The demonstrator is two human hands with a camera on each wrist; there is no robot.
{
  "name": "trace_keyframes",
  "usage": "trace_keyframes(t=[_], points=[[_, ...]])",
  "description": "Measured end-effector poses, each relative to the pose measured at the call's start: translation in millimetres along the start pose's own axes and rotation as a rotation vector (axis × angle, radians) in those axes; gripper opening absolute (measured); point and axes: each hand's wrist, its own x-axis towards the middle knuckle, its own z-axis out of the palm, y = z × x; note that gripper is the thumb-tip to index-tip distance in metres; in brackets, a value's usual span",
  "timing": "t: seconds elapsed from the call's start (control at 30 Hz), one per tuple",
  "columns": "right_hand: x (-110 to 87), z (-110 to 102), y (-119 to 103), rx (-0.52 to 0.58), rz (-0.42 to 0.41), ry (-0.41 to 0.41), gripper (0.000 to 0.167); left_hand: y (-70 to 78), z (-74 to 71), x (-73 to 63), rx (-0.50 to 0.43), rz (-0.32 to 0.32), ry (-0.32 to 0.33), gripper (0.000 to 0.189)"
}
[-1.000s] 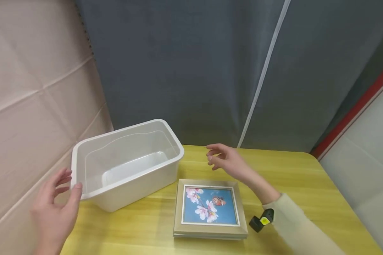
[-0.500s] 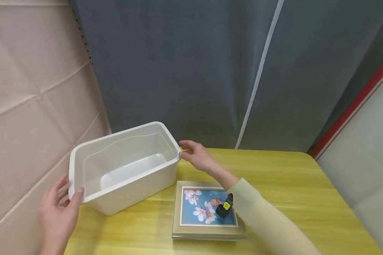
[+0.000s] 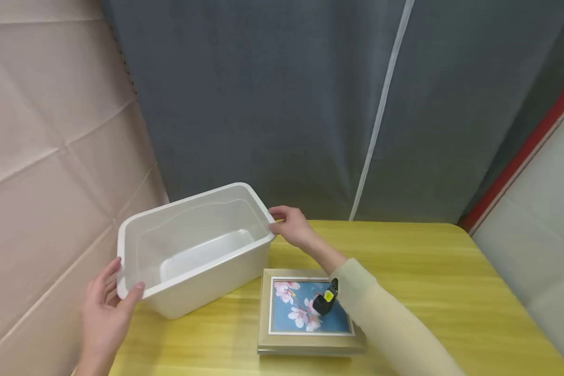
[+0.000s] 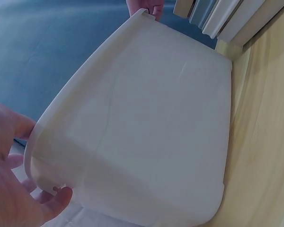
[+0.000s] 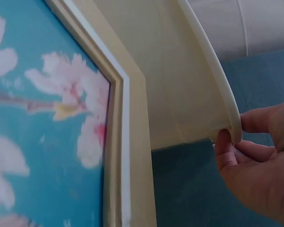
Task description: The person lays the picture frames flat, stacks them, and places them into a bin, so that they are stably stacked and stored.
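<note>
A white rectangular plastic bin (image 3: 216, 279) stands on the table at a slant, its open top facing up and nothing inside. At the bin's near left corner my left hand (image 3: 105, 313) holds the rim, thumb on the front side and fingers along the left end. My right hand (image 3: 291, 227) pinches the rim at the far right end; the right wrist view shows thumb and fingers on both sides of the lip. Below my right forearm lies a gold picture frame (image 3: 265, 313) with pink blossoms on blue, partly covered by the wrist camera.
In the left wrist view the picture frame tops a stack of several frames (image 4: 217, 21). The yellow wood-grain table (image 3: 427, 292) extends to the right. A dark grey curtain (image 3: 263, 104) hangs behind, and a pale cloth wall (image 3: 42, 209) rises close on the left.
My right hand has moved left from above the table to the bin's right rim and taken hold of it. The left hand has closed in on the left corner.
</note>
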Motion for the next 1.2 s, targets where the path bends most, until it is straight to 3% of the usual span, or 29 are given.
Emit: trace_keyframes(t=[0.2,0.43,0.6,0.93,1.2], points=[[-12.1,-23.2,11.1,-0.035,-0.001,0.059,0.042,-1.2,20.2,3.4,-0.089,0.076,-0.062,0.064],[-23.5,-42.9,20.5,-0.014,-0.036,0.108,0.040,2.3,39.1,11.8,-0.215,0.083,-0.115,0.058],[-30.1,-57.2,27.7,-0.030,-0.042,0.119,0.042,6.9,53.1,17.6,-0.250,0.095,-0.165,0.057],[-46.3,-88.0,44.0,-0.043,-0.028,0.195,0.043,17.9,85.8,34.2,-0.217,0.158,-0.319,0.056],[-58.4,-100.4,48.1,-0.070,0.018,0.212,0.045,23.5,102.7,42.3,-0.240,0.176,-0.356,0.057]])
